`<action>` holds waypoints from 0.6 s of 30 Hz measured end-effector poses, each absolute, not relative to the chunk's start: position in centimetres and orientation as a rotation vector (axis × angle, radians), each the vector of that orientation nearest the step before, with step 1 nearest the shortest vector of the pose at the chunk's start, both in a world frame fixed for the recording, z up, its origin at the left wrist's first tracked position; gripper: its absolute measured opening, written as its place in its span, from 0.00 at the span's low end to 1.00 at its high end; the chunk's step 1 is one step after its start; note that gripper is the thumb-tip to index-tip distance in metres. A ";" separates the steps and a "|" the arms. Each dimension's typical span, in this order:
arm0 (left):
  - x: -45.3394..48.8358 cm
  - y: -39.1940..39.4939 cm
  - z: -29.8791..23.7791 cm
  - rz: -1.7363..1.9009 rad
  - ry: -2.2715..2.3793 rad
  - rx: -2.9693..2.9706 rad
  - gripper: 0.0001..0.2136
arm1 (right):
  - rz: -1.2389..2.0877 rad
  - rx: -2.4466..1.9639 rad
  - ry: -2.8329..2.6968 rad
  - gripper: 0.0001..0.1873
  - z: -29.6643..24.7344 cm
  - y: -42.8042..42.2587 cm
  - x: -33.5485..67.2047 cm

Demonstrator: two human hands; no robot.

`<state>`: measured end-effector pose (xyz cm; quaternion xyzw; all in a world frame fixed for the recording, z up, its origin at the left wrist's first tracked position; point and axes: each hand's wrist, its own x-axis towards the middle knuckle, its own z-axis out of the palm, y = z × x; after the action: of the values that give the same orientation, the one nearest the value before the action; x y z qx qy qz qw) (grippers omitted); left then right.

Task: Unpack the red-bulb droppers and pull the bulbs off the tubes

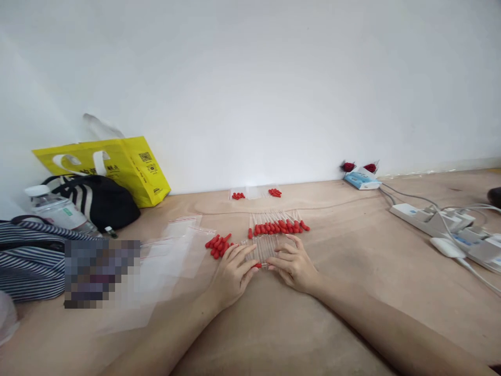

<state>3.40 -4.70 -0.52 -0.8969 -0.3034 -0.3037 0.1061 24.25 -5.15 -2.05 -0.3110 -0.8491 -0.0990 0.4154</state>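
My left hand [234, 270] pinches a red rubber bulb [257, 265] between thumb and fingers, low over a row of clear thin glass tubes [266, 248]. Opposite it, my right hand [295, 266] has its fingertips closed at the end of a tube, close to that bulb; whether the two are joined is too small to tell. Beyond the tubes lies a row of droppers [278, 227], their red bulbs toward me and their stems pointing to the wall. Left of the tubes is a pile of loose red bulbs [218, 245], partly hidden by my left hand.
Clear zip bags [183, 245] lie on the table to the left. Two small bags with red bulbs [275, 192] lie by the wall. A yellow bag [144, 172], a bottle [58, 211] and a striped bag [31, 261] stand left; a power strip [422, 214] and tissue pack [362, 180] lie right.
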 end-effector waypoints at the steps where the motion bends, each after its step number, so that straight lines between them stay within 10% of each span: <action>1: 3.4 -4.7 -0.5 -0.901 -0.885 -2.650 0.07 | -0.253 -0.767 -2.129 0.07 -2.0 -5.3 24.3; 18: 3.4 -5.4 0.0 -0.862 -0.919 -2.664 0.08 | -0.308 -0.761 -2.100 0.06 -1.9 -6.0 24.4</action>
<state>3.42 -5.40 0.01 -0.8997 -0.3103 -0.2911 0.0973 24.40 -5.98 -1.91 -0.3050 -0.8412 -0.1234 0.4292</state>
